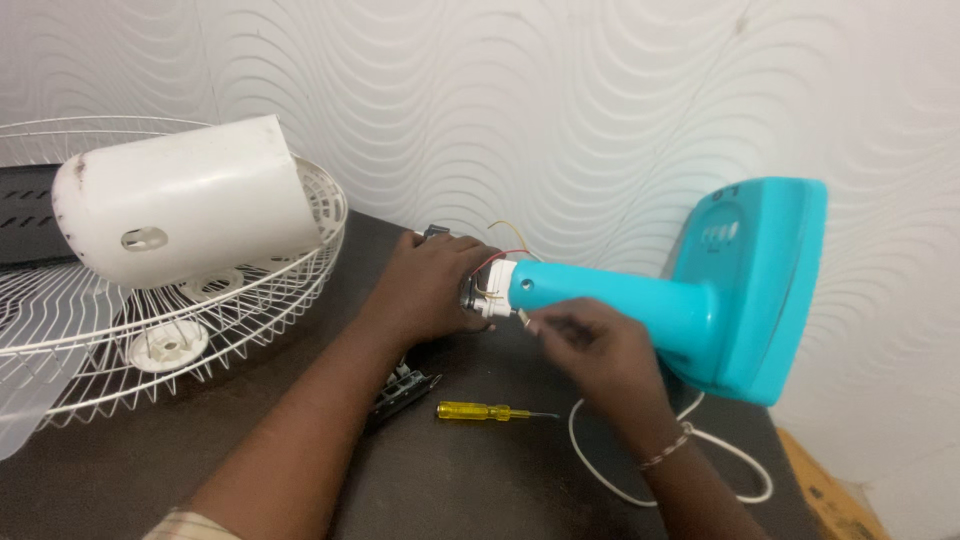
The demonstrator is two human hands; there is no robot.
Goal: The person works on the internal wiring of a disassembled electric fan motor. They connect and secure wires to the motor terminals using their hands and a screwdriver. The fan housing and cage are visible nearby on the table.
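Note:
A turquoise fan stand (pixel 700 300) lies on its side on the dark table (pixel 480 470), its base against the wall and its neck pointing left. My left hand (pixel 425 285) grips the metal motor part (pixel 470 293) at the end of the neck, where red and yellow wires (pixel 505 250) stick out. My right hand (pixel 590 345) pinches a small white piece at the white collar (pixel 497 292) under the neck. A yellow-handled screwdriver (pixel 485 411) lies on the table just in front of both hands.
White wire fan guards (pixel 150 340) lie at the left with a white motor housing (pixel 185 200) resting on them. A small black part (pixel 400 392) sits under my left forearm. A white power cord (pixel 640 470) loops near the right edge. A cardboard box (pixel 830 495) stands below the table's right corner.

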